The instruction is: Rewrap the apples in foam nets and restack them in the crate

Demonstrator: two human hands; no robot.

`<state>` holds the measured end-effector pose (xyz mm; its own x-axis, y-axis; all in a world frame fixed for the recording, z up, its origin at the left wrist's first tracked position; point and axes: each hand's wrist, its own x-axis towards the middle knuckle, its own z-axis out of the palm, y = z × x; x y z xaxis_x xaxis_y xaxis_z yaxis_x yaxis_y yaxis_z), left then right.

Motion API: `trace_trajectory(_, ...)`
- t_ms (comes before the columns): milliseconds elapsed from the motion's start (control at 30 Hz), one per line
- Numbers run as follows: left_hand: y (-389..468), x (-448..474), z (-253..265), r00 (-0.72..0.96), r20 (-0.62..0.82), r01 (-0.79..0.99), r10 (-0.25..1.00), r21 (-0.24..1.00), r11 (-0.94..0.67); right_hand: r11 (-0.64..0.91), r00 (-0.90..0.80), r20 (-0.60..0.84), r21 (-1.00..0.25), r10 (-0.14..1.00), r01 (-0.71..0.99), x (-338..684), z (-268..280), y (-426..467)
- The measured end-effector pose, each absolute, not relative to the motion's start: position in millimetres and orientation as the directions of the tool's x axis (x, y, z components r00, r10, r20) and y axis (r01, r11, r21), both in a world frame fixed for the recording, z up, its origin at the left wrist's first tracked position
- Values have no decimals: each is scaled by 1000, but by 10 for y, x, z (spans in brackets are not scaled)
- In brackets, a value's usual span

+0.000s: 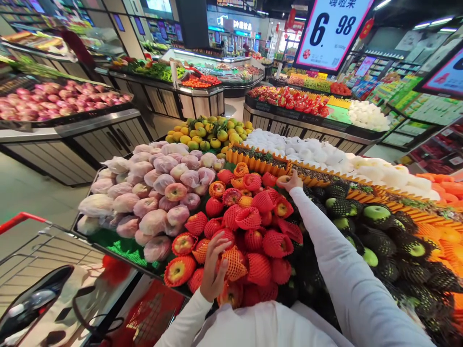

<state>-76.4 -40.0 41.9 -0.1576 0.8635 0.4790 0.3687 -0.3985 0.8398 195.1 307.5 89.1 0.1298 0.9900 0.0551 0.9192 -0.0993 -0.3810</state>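
The produce (264,201) is lit brightly and evenly, with ceiling tubes (437,22) seen glowing at upper right. Deeper shadow is held among the black-netted fruit (379,241). Distant shelves (388,54) are left soft, and the frame's edges are stretched by wide-angle distortion.

Pale pink fruit in clear film (154,185) lies heaped at the left, with yellow-green fruit (210,132) behind it and white-wrapped fruit (307,152) to the right of that. Red onions (65,99) fill a separate table (104,137) further left; a red-handled shopping cart (24,216) stands nearer. A price sign (331,36) reading 6.98 hangs above a far table (311,129) bearing red packages (302,102) and white produce (369,115).
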Motion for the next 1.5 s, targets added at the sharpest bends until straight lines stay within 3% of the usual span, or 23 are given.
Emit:
trace_trajectory(100,-488,-736,460,-148,406,300,902,887,-350,-52,151,151,-519,977,853,2056,1223,2697)
trace_trajectory(133,-513,-693,476,-127,358,244,925,915,-320,46,99,183,-651,978,757,2085,1320,2488)
trace_trajectory(200,-561,-543,495,-46,250,53,967,967,-248,240,-149,191,-844,970,479,2112,1471,1950)
trace_trajectory(267,-623,-316,472,98,154,-246,983,961,-126,302,-444,173,-923,879,237,2085,1557,1313)
trace_trajectory(367,-781,70,327,319,80,-640,944,753,152,354,-667,169,-923,725,150,1971,1571,419)
trace_trajectory(433,-921,259,198,420,17,-725,907,608,324,410,-724,165,-895,670,175,1901,1521,5)
trace_trajectory(533,-1099,347,86,536,-122,-710,835,470,525,441,-771,108,-865,627,238,1892,1411,-273)
trace_trajectory(633,-1173,271,131,564,-182,-690,805,431,581,461,-686,168,-845,708,269,2013,1301,-222)
trace_trajectory(733,-1187,186,234,540,-163,-707,826,445,550,450,-396,274,-759,876,470,2192,1168,28)
trace_trajectory(800,-1198,161,267,532,-119,-722,839,454,522,331,-182,282,-691,942,643,2302,1051,234)
trace_trajectory(867,-1217,152,262,529,-62,-734,846,466,493,231,-109,217,-693,970,683,2380,932,408)
trace_trajectory(967,-1255,143,237,543,-20,-728,839,487,483,203,-79,201,-730,976,652,2431,826,503)
trace_trajectory(1167,-1307,124,356,509,-60,-745,859,469,474,230,95,303,-861,948,454,2431,959,122)
trace_trajectory(1333,-1338,101,584,421,-201,-740,885,488,463,86,-17,86,-996,996,-29,2444,1077,-251)
trace_trajectory(1500,-1344,118,671,345,-189,-758,919,522,391,-97,-133,-65,-962,989,-254,2462,917,-497)
